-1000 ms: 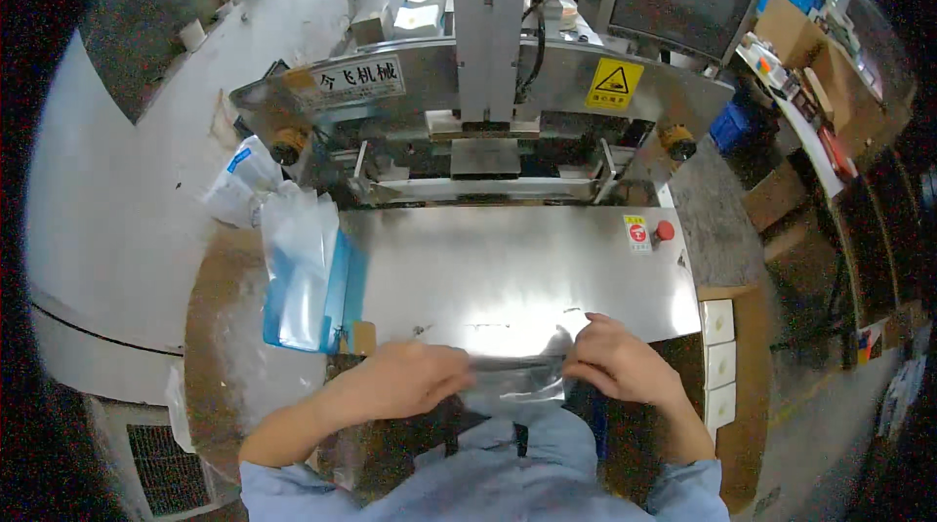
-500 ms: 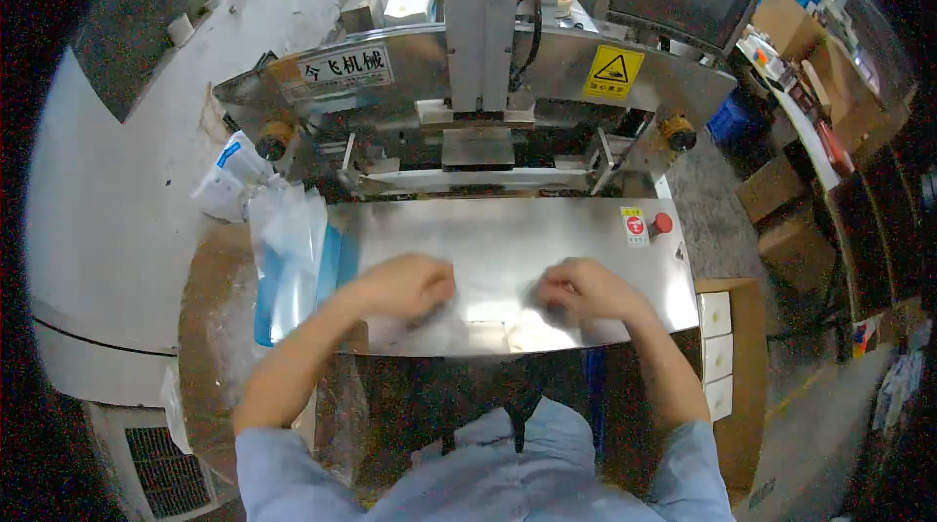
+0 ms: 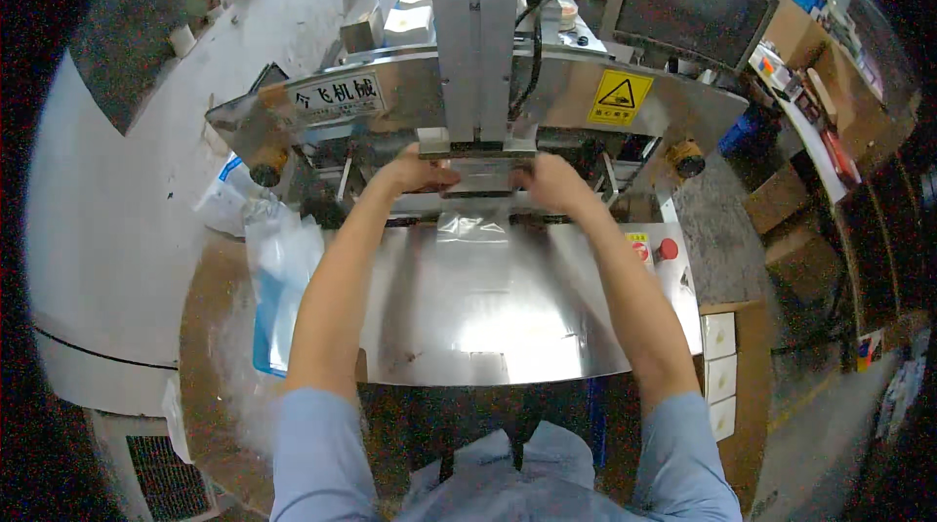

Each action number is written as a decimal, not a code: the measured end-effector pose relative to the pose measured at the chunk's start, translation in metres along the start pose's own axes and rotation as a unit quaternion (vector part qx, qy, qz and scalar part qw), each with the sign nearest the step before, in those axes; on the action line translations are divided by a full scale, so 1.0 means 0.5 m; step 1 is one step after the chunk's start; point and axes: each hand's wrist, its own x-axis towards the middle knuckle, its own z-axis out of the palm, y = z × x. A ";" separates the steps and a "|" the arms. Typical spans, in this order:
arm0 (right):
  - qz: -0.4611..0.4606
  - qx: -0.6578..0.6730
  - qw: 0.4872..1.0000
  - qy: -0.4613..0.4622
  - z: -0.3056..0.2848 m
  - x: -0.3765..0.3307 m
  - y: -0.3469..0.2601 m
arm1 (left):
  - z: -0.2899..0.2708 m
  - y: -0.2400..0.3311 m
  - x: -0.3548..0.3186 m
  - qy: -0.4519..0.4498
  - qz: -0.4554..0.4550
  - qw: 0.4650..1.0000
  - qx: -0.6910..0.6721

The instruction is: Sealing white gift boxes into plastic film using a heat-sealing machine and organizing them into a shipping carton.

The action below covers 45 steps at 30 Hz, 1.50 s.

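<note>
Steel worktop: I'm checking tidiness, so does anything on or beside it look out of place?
Nothing looks plainly spilled. The untidy spot is the left end of the steel worktop, where clear plastic bags bunch unevenly over a blue holder.

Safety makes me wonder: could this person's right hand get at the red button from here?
Probably yes: the red button sits uncovered just right of the right forearm. The right hand is up by the clear plastic below the grey column, so it would have to draw back first.
</note>
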 end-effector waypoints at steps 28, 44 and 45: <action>-0.046 -0.091 0.991 0.085 0.041 -0.082 -0.161 | 0.481 0.012 -0.464 0.332 0.128 0.863 0.359; -0.007 -0.129 0.991 0.044 -0.008 -0.025 -0.201 | 0.464 0.021 -0.486 0.435 0.116 0.866 0.218; 0.003 -0.133 0.990 0.039 -0.010 -0.024 -0.204 | 0.461 0.020 -0.485 0.435 0.115 0.867 0.216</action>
